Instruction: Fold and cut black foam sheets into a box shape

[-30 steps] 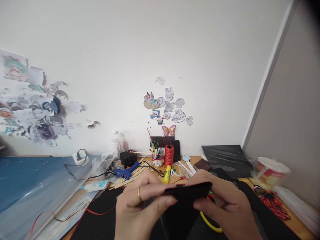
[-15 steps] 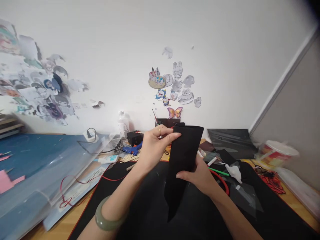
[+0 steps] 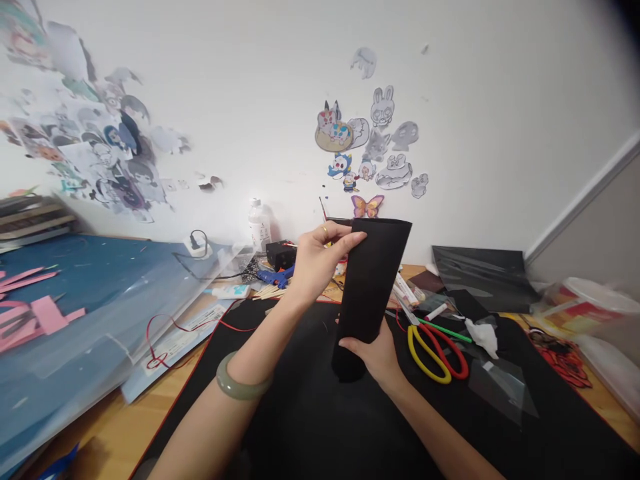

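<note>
Black piece: it is held up above the black mat, in the middle of the view, between the two hands.
Long axis: it runs nearly upright, with a lean; the upper end goes to the right, the lower end to the left and nearer to the person.
Shape: it is wider at the top and becomes narrower below; whether the top edge is open, I cannot tell.
Left hand: thumb and finger are closed in a pinch on the upper left edge, the thumb on the front face.
Right hand: it grips the lower part; the thumb lies across the front, and the other fingers are mostly hidden behind.
Top edge: it stands just under the paper butterfly in the view, with the white wall behind.
Room below: plain mat surface spreads between the two forearms.
Room at right: a strip of mat lies between the right hand and the scissors; next come the green stick and white tissue.
Mat border: a red line runs slanting, outside the left forearm.
</note>
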Available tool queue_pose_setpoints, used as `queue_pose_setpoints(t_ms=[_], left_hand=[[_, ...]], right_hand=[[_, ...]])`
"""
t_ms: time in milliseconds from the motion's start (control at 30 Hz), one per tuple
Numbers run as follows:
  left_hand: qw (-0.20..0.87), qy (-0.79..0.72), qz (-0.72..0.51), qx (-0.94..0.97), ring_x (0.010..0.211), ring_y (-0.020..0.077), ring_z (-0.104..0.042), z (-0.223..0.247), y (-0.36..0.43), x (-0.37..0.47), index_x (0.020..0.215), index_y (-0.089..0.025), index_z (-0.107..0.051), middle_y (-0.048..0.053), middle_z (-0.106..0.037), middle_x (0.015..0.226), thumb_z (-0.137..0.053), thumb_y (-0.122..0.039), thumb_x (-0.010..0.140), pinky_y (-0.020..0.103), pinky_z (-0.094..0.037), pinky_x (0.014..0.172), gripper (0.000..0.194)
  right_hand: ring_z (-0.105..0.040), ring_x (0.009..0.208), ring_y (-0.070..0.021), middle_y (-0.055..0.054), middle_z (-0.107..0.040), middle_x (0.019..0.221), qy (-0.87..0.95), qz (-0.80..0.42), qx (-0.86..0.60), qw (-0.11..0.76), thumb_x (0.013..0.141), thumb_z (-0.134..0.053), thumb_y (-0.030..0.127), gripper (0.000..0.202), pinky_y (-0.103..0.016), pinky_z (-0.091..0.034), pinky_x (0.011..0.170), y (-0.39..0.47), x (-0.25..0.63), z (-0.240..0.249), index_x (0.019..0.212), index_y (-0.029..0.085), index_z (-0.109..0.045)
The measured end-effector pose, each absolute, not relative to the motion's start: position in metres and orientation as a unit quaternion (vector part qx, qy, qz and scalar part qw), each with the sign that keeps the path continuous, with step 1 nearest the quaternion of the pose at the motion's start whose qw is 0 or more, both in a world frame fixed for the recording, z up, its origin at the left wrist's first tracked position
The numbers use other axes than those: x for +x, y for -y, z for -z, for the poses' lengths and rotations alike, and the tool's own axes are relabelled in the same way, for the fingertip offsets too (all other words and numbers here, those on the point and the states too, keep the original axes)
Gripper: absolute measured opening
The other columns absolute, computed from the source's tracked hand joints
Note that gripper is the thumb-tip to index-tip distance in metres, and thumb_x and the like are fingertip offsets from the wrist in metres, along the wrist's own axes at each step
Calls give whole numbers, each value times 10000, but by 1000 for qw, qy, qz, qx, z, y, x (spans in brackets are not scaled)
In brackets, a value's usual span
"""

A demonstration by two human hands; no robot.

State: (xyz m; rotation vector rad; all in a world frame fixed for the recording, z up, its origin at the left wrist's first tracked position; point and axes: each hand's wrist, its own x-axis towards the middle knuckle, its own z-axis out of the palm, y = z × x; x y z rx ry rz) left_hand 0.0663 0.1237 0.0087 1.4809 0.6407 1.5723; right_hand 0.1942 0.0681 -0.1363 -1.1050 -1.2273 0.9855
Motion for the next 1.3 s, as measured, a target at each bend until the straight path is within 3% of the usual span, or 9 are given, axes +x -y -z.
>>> queue_pose_setpoints(t_ms=[133, 300, 367, 467, 600, 833, 1100, 1300], left_hand=[[445, -260, -651, 557, 587, 78, -502, -2, -141, 64, 668, -142, -640, -30, -566, 619, -697, -317, 678, 184, -402, 566, 184], [482, -247, -666, 513, 639, 71, -530, 2, -159, 57, 702, -150, -632, -34, -585, 673, -696, -350, 682, 158, -411, 587, 212], [513, -234, -655, 503, 706, 76, -557, 5, -158, 55, 798, -176, -634, -29, -618, 785, -702, -351, 679, 154, -424, 612, 222], [585, -217, -601, 499, 794, 120, -596, 16, -147, 58, 964, -194, -616, 7, -643, 929, -740, -348, 636, 193, -463, 663, 383], [668, -224, -516, 486, 733, 190, -632, 34, -124, 73, 923, -118, -632, 71, -675, 804, -747, -407, 618, 285, -501, 680, 435], [694, -269, -511, 429, 618, 124, -600, 32, -123, 90, 877, -135, -627, 29, -663, 738, -709, -341, 691, 248, -494, 648, 290], [718, -327, -476, 389, 520, 122, -577, 35, -137, 86, 751, -130, -630, 34, -647, 632, -678, -342, 706, 230, -476, 530, 222], [729, -352, -440, 387, 486, 127, -575, 40, -141, 86, 759, -125, -635, 48, -649, 623, -643, -356, 723, 224, -467, 468, 234]], right_hand=[[-573, 1032, -284, -87, -661, 1037, 517, -411, -502, 558, 473, -819, 303, 743, -445, -407, 920, -71, 194, 143, 1135, 176, -507], [-607, 936, -289, -78, -690, 923, 504, -434, -519, 537, 517, -793, 336, 492, -428, -451, 847, -66, 190, 124, 942, 159, -618], [-624, 895, -283, -69, -699, 890, 497, -457, -511, 532, 519, -793, 333, 450, -416, -473, 811, -63, 187, 109, 902, 157, -636], [-629, 912, -256, -55, -699, 939, 483, -492, -483, 540, 554, -780, 325, 459, -382, -485, 810, -62, 184, 85, 957, 167, -631], [-628, 935, -229, -36, -689, 989, 456, -524, -447, 564, 596, -762, 315, 475, -347, -498, 807, -69, 182, 59, 1029, 198, -607], [-643, 904, -202, -18, -693, 968, 402, -569, -426, 577, 661, -723, 324, 445, -308, -517, 786, -77, 176, 45, 1073, 224, -588], [-651, 615, -158, -36, -703, 735, 379, -641, -443, 499, 679, -705, 284, 241, -262, -536, 593, -76, 183, 38, 880, 163, -650], [-649, 630, -143, -15, -696, 716, 375, -650, -437, 495, 673, -710, 256, 215, -235, -524, 582, -77, 184, 41, 862, 183, -639]])
